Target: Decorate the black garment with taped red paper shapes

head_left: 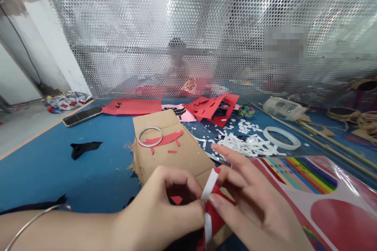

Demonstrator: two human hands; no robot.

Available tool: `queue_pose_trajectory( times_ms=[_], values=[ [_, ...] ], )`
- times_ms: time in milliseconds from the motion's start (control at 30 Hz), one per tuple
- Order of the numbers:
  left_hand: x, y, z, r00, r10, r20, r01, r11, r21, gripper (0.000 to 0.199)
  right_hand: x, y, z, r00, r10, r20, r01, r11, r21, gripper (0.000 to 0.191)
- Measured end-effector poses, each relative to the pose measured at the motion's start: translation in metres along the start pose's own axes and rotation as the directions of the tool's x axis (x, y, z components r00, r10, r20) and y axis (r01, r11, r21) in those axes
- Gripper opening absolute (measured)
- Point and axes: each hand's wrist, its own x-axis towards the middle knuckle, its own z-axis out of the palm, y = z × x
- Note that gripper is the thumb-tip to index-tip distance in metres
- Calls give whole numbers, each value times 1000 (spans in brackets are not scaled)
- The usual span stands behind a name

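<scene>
Both my hands meet low in the middle of the view around a piece of red paper [216,215] with white strips along its edge, which look like double-sided tape. My left hand [165,204] is closed, thumb and forefinger pinching the edge at the white strip [209,184]. Thumb and bent fingers of my right hand [250,200] grip the same piece from the other side, its forefinger stretched out. Beneath and beyond them lies a brown cardboard sheet [167,160]. On it rest a tape roll [150,136] and a red paper cutout [169,138] with short legs.
White paper scraps [247,145] and a larger tape ring [282,138] lie right of the cardboard. Red paper sheets [138,106], a phone [82,116] and a black scrap [85,149] are farther back and left. Sticks [321,141] line the right; a perforated metal screen [132,27] stands behind.
</scene>
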Motion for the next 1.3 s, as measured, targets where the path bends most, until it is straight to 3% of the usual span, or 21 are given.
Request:
queue_pose_trajectory(
  times_ms=[133, 333, 467, 567, 633, 733, 833, 900, 1100, 1300],
  values=[
    [-2, -2, 3, 999, -31, -17, 31, 999, -20, 8, -1, -8, 3, 996, 90, -21, -88, 994, 71, 45],
    [3, 4, 0, 998, -31, 49, 36, 994, -106, 10, 3, -11, -3, 984, 178, -21, -171, 968, 186, 46],
    [2, 5, -2, 996, -3, 89, 16, 989, -149, 10, 3, -7, -3, 978, 209, -18, -191, 922, 336, 42],
    [3, 3, -2, 995, -3, 96, 26, 973, -231, 15, 4, -3, -4, 974, 204, -95, -154, 911, 383, 42],
    [5, -3, 0, 999, -3, 45, 15, 965, -262, 20, 7, -1, -8, 969, 185, -166, -109, 918, 382, 43],
    [10, -19, 2, 1000, -20, 2, 20, 991, -131, 23, 13, 1, -18, 959, 118, -257, -23, 939, 343, 43],
    [14, -34, 3, 995, -40, 86, 36, 998, 52, 22, 20, 1, -25, 945, 66, -319, 48, 940, 338, 38],
    [15, -37, 2, 995, -26, 98, 18, 996, 86, 23, 22, 3, -26, 947, 77, -313, 38, 937, 347, 38],
    [8, -28, 0, 987, 121, 101, -119, 993, -23, 22, 17, 8, -15, 969, 129, -209, -70, 961, 269, 40],
    [1, -27, 3, 993, 55, 101, -30, 973, -230, 13, 11, 6, -7, 977, 180, -114, -144, 953, 268, 38]
  ],
)
